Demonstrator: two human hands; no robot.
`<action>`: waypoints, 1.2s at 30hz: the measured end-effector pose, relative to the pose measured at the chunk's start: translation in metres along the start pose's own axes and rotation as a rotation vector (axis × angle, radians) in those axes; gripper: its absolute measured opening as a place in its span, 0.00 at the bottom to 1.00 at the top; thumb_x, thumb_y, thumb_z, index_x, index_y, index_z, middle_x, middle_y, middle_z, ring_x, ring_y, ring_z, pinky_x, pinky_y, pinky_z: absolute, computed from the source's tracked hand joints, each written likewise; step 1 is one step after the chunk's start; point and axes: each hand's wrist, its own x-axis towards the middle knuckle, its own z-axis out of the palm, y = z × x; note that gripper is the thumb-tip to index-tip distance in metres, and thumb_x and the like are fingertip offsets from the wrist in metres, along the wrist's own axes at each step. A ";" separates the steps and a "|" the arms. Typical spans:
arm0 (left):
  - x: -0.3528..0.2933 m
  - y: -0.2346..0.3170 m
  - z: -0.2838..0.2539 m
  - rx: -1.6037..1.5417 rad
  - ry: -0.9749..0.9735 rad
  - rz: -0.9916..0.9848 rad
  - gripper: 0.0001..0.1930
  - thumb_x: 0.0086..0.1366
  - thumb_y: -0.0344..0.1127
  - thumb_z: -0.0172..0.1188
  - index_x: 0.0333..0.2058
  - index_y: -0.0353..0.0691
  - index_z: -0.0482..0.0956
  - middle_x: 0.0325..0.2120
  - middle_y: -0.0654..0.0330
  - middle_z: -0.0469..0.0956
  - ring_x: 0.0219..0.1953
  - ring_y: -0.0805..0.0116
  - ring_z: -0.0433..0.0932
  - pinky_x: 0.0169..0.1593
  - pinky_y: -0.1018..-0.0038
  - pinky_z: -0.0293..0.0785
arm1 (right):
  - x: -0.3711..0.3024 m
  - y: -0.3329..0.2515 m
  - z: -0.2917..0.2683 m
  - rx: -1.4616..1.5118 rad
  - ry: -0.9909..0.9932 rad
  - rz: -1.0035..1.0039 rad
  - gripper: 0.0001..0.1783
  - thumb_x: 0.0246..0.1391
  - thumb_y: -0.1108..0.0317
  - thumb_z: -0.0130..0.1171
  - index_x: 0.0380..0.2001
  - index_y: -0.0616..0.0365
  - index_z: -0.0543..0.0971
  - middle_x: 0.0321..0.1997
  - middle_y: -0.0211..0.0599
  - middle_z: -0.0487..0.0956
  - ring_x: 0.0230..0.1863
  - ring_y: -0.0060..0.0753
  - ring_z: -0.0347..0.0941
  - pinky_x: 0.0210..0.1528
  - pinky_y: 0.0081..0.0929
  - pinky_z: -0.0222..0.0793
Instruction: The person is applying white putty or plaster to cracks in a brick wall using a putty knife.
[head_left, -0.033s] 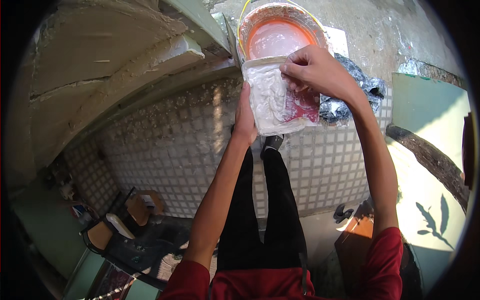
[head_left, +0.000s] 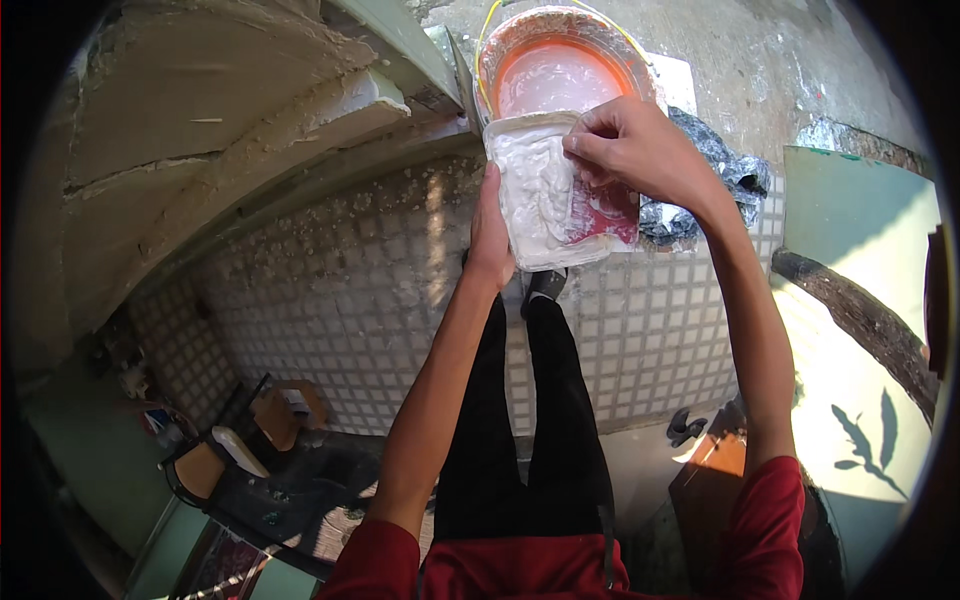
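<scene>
One tray [head_left: 545, 263] rests apparently atop the left grip [head_left: 490, 237].

A person [head_left: 570, 450] in a red top grips a shallow tray [head_left: 595, 217] with the left hand [head_left: 490, 235], the right hand [head_left: 648, 150] poised over its white paste [head_left: 533, 190], thumb and fingertips drawn together. Beyond it stands a bucket [head_left: 622, 68] of milky liquid [head_left: 555, 80], near crumpled blue-grey cloth [head_left: 748, 180].

The camera sits up on the person's head and looks down. The left hand [head_left: 490, 232] and right hand [head_left: 648, 150] are near it; the tiled floor [head_left: 650, 325] is farther away. Its wide view is round.
</scene>
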 end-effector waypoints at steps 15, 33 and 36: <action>-0.078 0.022 0.064 -0.055 -0.046 0.067 0.33 0.70 0.59 0.40 0.62 0.38 0.58 0.58 0.56 0.67 0.57 0.64 0.70 0.60 0.66 0.67 | -0.134 -0.029 0.024 -0.033 0.755 -0.136 0.28 0.50 0.63 0.62 0.53 0.65 0.70 0.23 0.42 0.76 0.24 0.49 0.74 0.34 0.39 0.71; -0.195 0.045 0.110 0.103 0.019 0.290 0.30 0.73 0.56 0.37 0.63 0.38 0.58 0.58 0.58 0.65 0.59 0.68 0.64 0.60 0.72 0.62 | -0.224 -0.160 0.031 -0.348 0.579 -0.443 0.07 0.53 0.70 0.52 0.29 0.65 0.71 0.27 0.56 0.74 0.32 0.60 0.73 0.33 0.49 0.67; -0.223 0.065 0.107 0.099 -0.008 0.243 0.31 0.72 0.58 0.36 0.63 0.41 0.57 0.59 0.58 0.65 0.59 0.68 0.65 0.60 0.71 0.64 | -0.235 -0.175 0.035 -0.345 0.556 -0.494 0.07 0.53 0.70 0.52 0.28 0.65 0.72 0.26 0.55 0.74 0.31 0.60 0.73 0.32 0.48 0.67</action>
